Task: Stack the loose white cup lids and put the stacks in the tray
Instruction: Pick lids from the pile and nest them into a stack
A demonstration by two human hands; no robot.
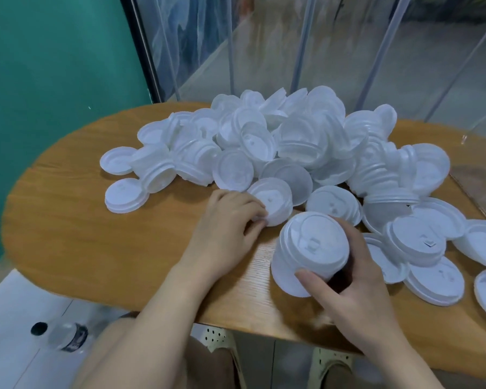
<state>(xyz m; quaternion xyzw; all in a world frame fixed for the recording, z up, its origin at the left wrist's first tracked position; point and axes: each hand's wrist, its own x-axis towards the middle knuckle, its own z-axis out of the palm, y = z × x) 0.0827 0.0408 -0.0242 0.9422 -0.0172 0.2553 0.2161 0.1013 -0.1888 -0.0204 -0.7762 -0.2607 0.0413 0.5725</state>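
Observation:
A big heap of loose white cup lids [286, 141] covers the far and right parts of the wooden table [96, 234]. My right hand [357, 287] grips a short stack of white lids [312, 251], tilted with its top facing me, just above the table near the front edge. My left hand [227, 223] rests on the table with its fingertips pinching the rim of a single lid [272, 203] at the near edge of the heap. No tray is in view.
A brown flat surface [477, 186] shows at the right edge of the table. Clear plastic curtain strips [292, 46] hang behind the table and a green wall [54, 80] stands at the left. A clear bottle [62, 335] lies on the floor below left.

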